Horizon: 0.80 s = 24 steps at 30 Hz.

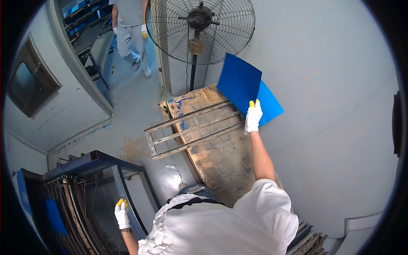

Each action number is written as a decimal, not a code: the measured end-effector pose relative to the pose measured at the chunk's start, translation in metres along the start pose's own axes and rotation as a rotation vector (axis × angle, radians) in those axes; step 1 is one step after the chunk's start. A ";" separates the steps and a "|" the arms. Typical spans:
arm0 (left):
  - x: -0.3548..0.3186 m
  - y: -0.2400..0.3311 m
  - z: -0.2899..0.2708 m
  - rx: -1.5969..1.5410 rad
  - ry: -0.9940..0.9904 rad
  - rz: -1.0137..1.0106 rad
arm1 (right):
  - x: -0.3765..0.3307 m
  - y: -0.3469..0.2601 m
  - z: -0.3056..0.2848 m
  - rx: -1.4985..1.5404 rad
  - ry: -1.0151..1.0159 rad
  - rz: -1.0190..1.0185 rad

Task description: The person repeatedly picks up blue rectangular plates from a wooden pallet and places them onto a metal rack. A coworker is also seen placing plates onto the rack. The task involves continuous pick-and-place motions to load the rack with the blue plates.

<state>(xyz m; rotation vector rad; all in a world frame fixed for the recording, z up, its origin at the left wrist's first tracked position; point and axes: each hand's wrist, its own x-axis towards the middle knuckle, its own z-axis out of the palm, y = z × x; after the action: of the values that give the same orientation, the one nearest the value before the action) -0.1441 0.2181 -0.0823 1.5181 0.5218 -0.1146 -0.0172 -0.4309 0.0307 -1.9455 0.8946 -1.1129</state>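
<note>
Several right fingers (252, 104) pinch blue sheet (240, 80); left fingers (121, 202) half-curled beside rack (120, 180).

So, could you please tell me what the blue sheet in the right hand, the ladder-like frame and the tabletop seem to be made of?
Blue sheet: thin plastic or coated metal, I cannot tell which; smooth, evenly coloured face.
Ladder-like frame: probably metal, dull and worn; slim, straight, greyish stained bars.
Tabletop: possibly wooden board; brown, scuffed, marked with blue.

No text or sign can be read.
</note>
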 end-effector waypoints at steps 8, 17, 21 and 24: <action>0.018 0.003 -0.026 -0.053 0.161 -0.042 | 0.033 0.095 0.001 -0.107 0.068 0.047; 0.025 -0.013 -0.051 -0.044 0.218 -0.110 | 0.010 0.147 -0.045 -0.099 -0.187 0.292; 0.038 -0.024 -0.065 -0.025 0.237 -0.169 | 0.018 0.217 -0.039 -0.447 -0.272 0.264; 0.023 -0.034 -0.085 -0.068 0.267 -0.231 | 0.029 0.222 -0.040 -0.690 -0.542 0.313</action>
<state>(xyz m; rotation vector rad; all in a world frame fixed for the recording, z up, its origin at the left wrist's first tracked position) -0.1583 0.3037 -0.1200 1.4105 0.9057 -0.0719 -0.0892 -0.5771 -0.1280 -2.3520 1.3068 -0.0531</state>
